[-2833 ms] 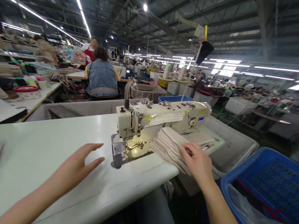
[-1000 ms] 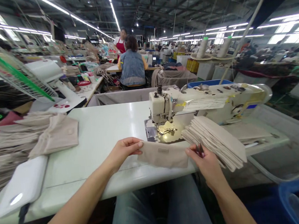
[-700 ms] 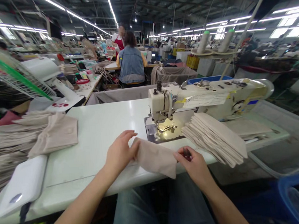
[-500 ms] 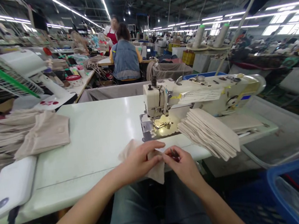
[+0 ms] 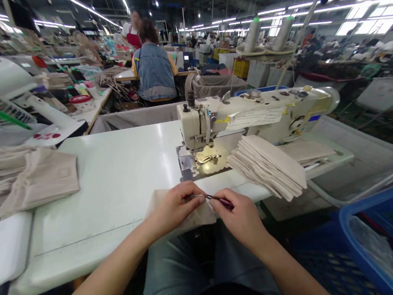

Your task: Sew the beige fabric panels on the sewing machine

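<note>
My left hand [image 5: 177, 207] pinches a beige fabric piece [image 5: 203, 217] at the table's front edge, its fingers closed over the upper part. Some of the cloth lies flat on the tabletop behind that hand. In my closed right hand [image 5: 239, 213] is a slim pointed tool [image 5: 227, 203] with a dark purplish handle. Its thin tip reaches to the left fingertips at the cloth; whether it touches the fabric I cannot tell. Just beyond my hands stands a sewing machine [image 5: 197, 124], its needle area over a shiny metal plate [image 5: 218, 152].
A fanned stack of beige pieces [image 5: 271, 166] lies right of the needle. More folded beige cloth [image 5: 42, 174] is piled at left, near a white box-like object [image 5: 8, 249]. A blue crate [image 5: 350, 225] stands low at right. A person in a denim vest [image 5: 156, 70] sits ahead.
The pointed tool has turned so its tip now extends left to my left fingers. The cloth's hanging corner has been lifted and spread. The whole view has shifted slightly.
</note>
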Demonstrator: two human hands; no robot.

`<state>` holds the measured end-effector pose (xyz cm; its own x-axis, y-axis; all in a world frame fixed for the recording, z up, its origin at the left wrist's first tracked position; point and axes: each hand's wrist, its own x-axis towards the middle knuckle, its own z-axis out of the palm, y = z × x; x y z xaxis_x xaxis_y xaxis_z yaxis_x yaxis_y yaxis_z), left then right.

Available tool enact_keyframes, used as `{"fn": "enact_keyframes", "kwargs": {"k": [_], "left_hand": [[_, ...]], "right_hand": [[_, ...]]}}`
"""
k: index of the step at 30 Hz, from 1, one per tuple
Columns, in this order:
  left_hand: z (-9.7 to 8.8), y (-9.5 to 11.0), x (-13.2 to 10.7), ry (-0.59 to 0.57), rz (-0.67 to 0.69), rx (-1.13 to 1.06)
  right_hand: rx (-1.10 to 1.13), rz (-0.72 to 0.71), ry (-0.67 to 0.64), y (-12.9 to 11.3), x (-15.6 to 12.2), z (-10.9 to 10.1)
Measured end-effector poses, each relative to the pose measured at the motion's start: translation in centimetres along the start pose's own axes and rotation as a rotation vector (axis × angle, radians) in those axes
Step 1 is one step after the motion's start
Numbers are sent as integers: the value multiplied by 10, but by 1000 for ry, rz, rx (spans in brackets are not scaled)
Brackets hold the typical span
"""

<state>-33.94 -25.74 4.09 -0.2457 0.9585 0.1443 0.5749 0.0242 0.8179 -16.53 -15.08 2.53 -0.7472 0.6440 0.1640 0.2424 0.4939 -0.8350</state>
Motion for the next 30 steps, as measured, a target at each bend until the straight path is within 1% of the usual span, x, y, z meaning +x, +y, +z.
{"fn": "enact_keyframes", "kwargs": {"k": [12, 23, 28, 30], "left_hand": [[-1, 2, 1, -63, -25, 54], [0, 5, 0, -75, -37, 83], [5, 6, 1, -57, -42, 117], [5, 8, 1, -47, -85, 89]], "right_hand": [[-8, 23, -20, 1, 1, -2], [-71, 1, -51, -2, 3, -5], [-161, -16, -34, -3, 3, -6], [-77, 9, -38, -3, 3, -3]]}}
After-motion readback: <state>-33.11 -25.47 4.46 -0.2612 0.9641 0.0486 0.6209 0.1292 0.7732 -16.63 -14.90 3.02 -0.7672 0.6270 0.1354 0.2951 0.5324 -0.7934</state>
